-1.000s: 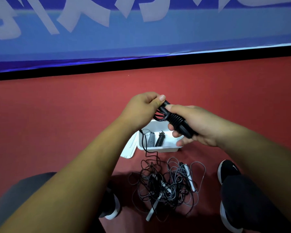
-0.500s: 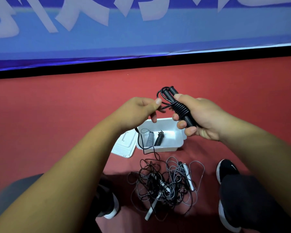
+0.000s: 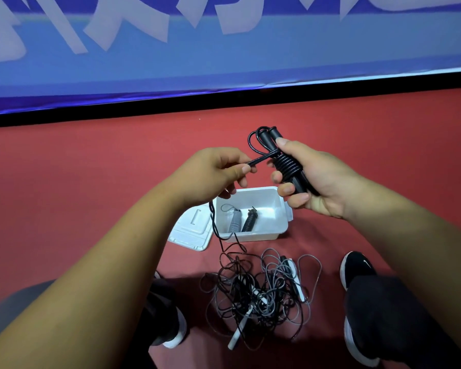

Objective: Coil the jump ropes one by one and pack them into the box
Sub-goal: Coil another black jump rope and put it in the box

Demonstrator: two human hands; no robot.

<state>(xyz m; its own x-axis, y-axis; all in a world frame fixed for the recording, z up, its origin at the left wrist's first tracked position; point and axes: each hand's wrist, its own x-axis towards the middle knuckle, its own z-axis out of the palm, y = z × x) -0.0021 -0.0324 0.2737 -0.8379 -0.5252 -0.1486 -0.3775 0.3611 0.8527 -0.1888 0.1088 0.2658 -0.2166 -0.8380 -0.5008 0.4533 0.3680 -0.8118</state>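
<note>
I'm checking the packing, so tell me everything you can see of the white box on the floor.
The white box looks like plastic: rectangular, open-topped, upright on the red floor. Inside lie a grey coiled rope and a black coiled rope. Its lid lies flat beside it, to the left. Cord from the black jump rope, held by the left hand and right hand, dangles past its left rim.

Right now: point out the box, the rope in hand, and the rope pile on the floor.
box [image 3: 256, 198], head view, bare far inner wall.
held rope [image 3: 286, 165], head view, coils wound round the handles.
rope pile [image 3: 250, 290], head view, dense middle of the tangle.
</note>
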